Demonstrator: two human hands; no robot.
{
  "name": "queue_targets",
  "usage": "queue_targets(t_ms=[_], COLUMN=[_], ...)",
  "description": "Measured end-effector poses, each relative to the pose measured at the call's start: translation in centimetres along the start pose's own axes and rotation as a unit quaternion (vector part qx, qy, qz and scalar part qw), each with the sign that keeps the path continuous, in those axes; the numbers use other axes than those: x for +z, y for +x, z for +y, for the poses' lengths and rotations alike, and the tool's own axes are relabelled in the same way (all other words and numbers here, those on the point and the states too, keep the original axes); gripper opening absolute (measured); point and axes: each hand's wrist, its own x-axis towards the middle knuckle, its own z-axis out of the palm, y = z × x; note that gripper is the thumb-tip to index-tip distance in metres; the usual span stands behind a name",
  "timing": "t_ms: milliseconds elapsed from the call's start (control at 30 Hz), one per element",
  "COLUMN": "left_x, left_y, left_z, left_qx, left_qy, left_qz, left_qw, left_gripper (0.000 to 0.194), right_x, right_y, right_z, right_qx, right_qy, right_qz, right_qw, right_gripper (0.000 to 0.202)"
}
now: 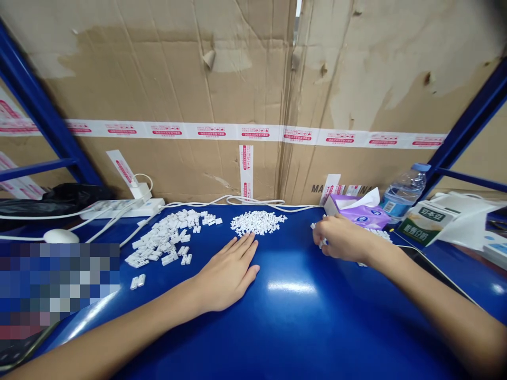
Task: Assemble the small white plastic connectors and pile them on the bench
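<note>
My left hand point(229, 272) lies palm down on the blue table point(277, 327), fingers stretched out, its fingertips at the near edge of a pile of small white pieces point(259, 222). To its left spreads a heap of larger flat white pieces point(166, 235), with one piece point(138, 281) lying apart nearer me. My right hand point(336, 236) is at the right, beside the purple tissue pack, with its fingers curled round small white pieces. More white pieces point(378, 234) lie partly hidden behind my right wrist.
A purple tissue pack point(358, 211), a water bottle point(406, 192) and an open carton point(425, 221) stand at the right. At the left are a power strip point(119, 208), white cables and a black bag point(71, 195). Cardboard point(178, 84) rises behind the table.
</note>
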Motion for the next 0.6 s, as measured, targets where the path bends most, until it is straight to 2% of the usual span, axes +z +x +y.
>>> queue_targets(t_ms=[167, 300, 367, 467, 600], left_x=[0.5, 0.2, -1.0, -4.2, -8.7], left_y=[0.0, 0.0, 0.0, -0.5, -2.4], left_z=[-0.2, -0.2, -0.5, -2.0, -5.8], left_qx=[0.002, 0.01, 0.017, 0.027, -0.045], left_qy=[-0.013, -0.013, -0.003, 0.009, 0.001], left_qz=[0.019, 0.038, 0.036, 0.035, -0.013], left_qw=[1.0, 0.999, 0.999, 0.999, 0.999], left_gripper=[0.062, 0.06, 0.056, 0.041, 0.025], right_x=[-0.3, -0.1, -0.1, -0.2, 0.2], right_y=[0.3, 0.2, 0.0, -0.3, -0.2], right_z=[1.0, 1.4, 1.3, 0.6, -0.4], right_qx=[0.03, 0.021, 0.009, -0.005, -0.033], right_qy=[-0.045, -0.041, -0.038, -0.046, -0.058], right_qz=[-0.066, -0.071, -0.062, -0.045, -0.009], right_qw=[0.996, 0.996, 0.997, 0.998, 0.998], right_gripper=[0.029, 0.034, 0.036, 0.031, 0.021])
